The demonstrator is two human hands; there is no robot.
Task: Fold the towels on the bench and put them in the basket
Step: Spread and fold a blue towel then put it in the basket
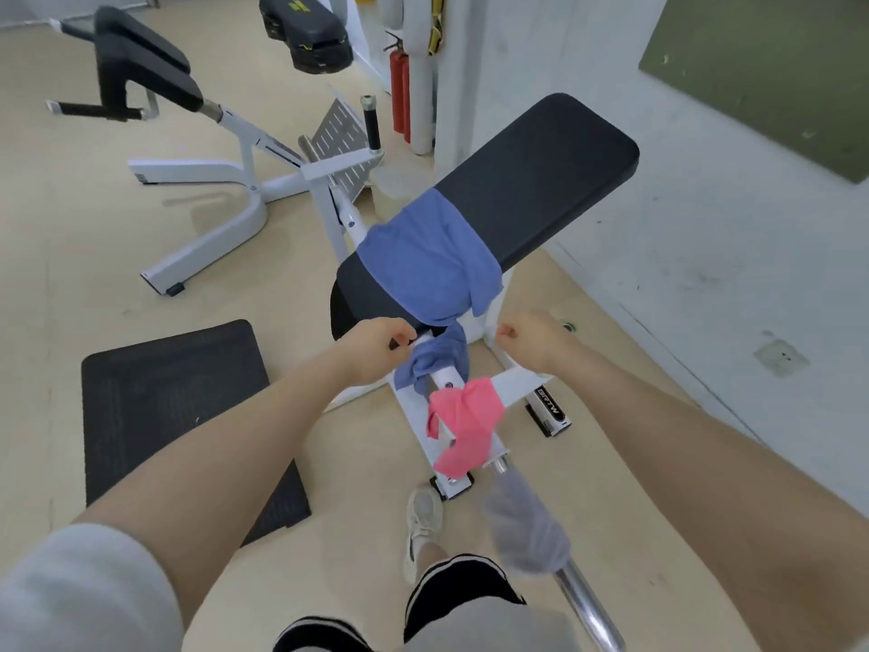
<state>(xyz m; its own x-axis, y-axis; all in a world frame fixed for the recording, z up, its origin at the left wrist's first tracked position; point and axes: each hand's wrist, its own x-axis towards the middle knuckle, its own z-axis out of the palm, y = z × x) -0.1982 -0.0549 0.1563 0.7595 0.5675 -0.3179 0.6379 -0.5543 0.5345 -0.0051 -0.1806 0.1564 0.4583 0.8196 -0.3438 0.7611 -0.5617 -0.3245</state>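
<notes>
A blue towel (423, 256) lies draped across the near end of the black bench pad (541, 181), and its lower end hangs bunched over the white frame. My left hand (376, 343) is closed on that bunched lower end. My right hand (536, 338) is a closed fist just right of the towel, apart from it, with nothing visible in it. A pink towel (465, 416) hangs over the white frame below. Nearer to me, a grey towel (526, 529) hangs on a chrome bar. No basket is in view.
A black floor mat (174, 407) lies to the left. Another white exercise machine (225, 181) stands at the back left, with red fire extinguishers (399, 96) behind it. A pale wall (705, 228) runs close along the right. My shoe (423, 515) is beside the frame's foot.
</notes>
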